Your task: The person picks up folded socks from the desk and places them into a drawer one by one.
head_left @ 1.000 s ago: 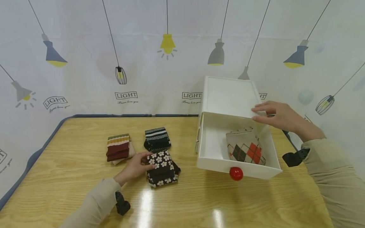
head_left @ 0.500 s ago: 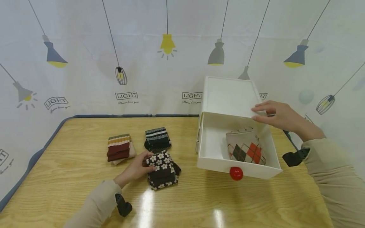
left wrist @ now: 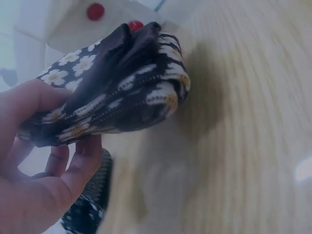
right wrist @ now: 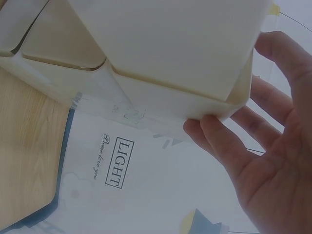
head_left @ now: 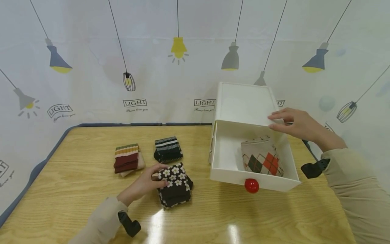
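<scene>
My left hand (head_left: 143,183) pinches a folded pair of dark socks (head_left: 175,189) with white flowers. In the left wrist view these flowered socks (left wrist: 122,83) are tilted above the table, thumb on top and fingers beneath. My right hand (head_left: 300,127) grips the front right top corner of a white drawer box (head_left: 246,101), as the right wrist view shows its fingers (right wrist: 224,144) around that corner. The box's upper drawer (head_left: 230,152) is pulled out, with a red round knob (head_left: 252,185) on its front. Folded beige argyle socks (head_left: 262,157) lie inside the drawer, toward its right side.
Black-and-white striped socks (head_left: 168,149) lie folded just behind the left hand. Farther left is a folded maroon pair (head_left: 126,159) with yellow, white and green stripes. The wooden table (head_left: 91,142) ends at a backdrop (head_left: 152,74) printed with lamps.
My left hand has drawn the flowered socks slightly toward me and raised them, tilting them. The right hand, the box and the other socks stay put.
</scene>
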Available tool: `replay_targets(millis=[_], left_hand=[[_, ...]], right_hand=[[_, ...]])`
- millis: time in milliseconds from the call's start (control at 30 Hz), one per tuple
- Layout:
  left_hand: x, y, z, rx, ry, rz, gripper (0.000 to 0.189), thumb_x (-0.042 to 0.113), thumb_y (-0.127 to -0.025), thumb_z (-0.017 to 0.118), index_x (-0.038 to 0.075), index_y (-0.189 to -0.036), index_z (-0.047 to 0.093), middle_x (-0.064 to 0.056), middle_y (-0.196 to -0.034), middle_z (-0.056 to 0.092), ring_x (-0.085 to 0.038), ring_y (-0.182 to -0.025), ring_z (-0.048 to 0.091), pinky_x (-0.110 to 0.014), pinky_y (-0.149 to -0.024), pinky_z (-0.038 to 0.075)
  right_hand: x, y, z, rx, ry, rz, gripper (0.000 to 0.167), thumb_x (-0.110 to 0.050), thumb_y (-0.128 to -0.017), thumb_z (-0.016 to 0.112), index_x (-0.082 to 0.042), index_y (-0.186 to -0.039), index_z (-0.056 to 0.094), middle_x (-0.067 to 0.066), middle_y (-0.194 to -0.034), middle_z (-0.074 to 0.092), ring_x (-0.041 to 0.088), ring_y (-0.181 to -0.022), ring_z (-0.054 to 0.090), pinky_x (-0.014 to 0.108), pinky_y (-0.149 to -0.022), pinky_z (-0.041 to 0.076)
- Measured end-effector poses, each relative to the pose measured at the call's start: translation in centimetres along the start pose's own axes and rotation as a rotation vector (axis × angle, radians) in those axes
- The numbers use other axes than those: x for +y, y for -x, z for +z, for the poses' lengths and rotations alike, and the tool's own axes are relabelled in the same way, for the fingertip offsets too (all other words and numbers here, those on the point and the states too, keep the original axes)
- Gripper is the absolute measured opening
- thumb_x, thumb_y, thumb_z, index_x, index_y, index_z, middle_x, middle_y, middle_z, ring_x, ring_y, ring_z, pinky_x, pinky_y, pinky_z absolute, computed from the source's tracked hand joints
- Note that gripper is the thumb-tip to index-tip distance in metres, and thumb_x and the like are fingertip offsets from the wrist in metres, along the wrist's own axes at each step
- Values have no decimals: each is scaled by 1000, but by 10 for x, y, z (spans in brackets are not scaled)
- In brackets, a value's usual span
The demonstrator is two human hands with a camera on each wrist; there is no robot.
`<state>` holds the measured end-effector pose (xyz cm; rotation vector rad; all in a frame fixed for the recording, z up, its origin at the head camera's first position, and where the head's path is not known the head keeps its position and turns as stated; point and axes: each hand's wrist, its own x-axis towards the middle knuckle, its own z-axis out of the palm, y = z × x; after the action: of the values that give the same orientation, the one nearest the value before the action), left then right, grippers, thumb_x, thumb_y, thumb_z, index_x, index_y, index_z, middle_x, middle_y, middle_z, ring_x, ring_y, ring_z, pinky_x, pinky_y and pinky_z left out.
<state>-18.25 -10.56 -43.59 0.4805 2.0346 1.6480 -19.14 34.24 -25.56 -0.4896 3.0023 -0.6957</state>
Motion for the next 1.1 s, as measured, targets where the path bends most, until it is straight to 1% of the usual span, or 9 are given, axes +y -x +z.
replay_targets(millis=[167, 267, 367, 467, 567, 700, 833, 967, 1100], left_hand=[[19, 8, -2, 7, 47, 17, 52, 6, -82, 62, 2, -128, 39, -25, -140, 14, -31, -98, 53, -35, -73, 49], [40, 15, -7, 13, 38, 22, 54, 8, -82, 62, 1, -129, 37, -26, -141, 11, -28, -96, 55, -36, -75, 48], [68, 22, -15, 15, 34, 26, 58, 9, -83, 62, 2, -132, 33, -23, -142, 12, -22, -93, 57, -35, -77, 48], [96, 27, -18, 19, 37, 62, 58, 7, -83, 61, 4, -133, 32, -19, -137, 23, -18, -90, 57, -32, -74, 48], [123, 31, -16, 9, 72, 140, 54, 1, -82, 60, 5, -130, 35, -17, -126, 38, -17, -90, 58, -28, -70, 49], [157, 34, -6, -9, 109, 248, 48, -5, -79, 59, 5, -123, 40, -16, -115, 47, -21, -93, 57, -32, -75, 50], [189, 32, 9, -1, 97, 268, 47, -3, -78, 62, 6, -119, 43, -15, -115, 49, -24, -95, 57, -36, -78, 49], [215, 21, 26, -39, 85, 292, 45, -2, -77, 64, 7, -117, 45, -13, -115, 49, -27, -97, 56, -38, -77, 49], [232, 3, 45, -67, 75, 318, 45, -3, -77, 63, 8, -116, 46, -13, -116, 47, -28, -97, 55, -38, -76, 49]], right_hand=[[1, 0, 0, 3, 1, -18, 44, -26, -87, 56, 2, -121, 51, 22, -124, 42, 44, -103, 45, 56, -78, 41], [2, 0, 0, 7, -1, -26, 43, -25, -87, 56, 2, -121, 52, 22, -124, 43, 45, -103, 46, 56, -78, 42], [1, 1, 0, 9, -2, -20, 44, -25, -87, 56, 2, -121, 52, 22, -124, 43, 45, -103, 46, 56, -78, 41], [1, 1, 0, 3, -8, -5, 45, -26, -87, 56, 2, -122, 51, 22, -125, 42, 45, -104, 45, 56, -79, 41], [1, 1, 0, -3, -13, 5, 45, -27, -88, 56, 1, -123, 50, 21, -125, 41, 44, -105, 44, 56, -79, 41], [1, 0, 0, -10, -14, 7, 46, -28, -88, 56, 1, -123, 51, 21, -126, 41, 45, -105, 44, 56, -79, 41], [0, -1, -1, -9, -10, 3, 45, -28, -87, 56, 1, -122, 51, 21, -125, 42, 45, -105, 44, 56, -79, 41], [0, 0, -1, -4, -4, -3, 45, -27, -87, 57, 1, -121, 52, 21, -125, 43, 44, -104, 45, 55, -78, 41], [-1, -1, -2, -12, -1, -5, 45, -28, -87, 56, 0, -122, 52, 21, -125, 42, 44, -104, 45, 56, -79, 41]])
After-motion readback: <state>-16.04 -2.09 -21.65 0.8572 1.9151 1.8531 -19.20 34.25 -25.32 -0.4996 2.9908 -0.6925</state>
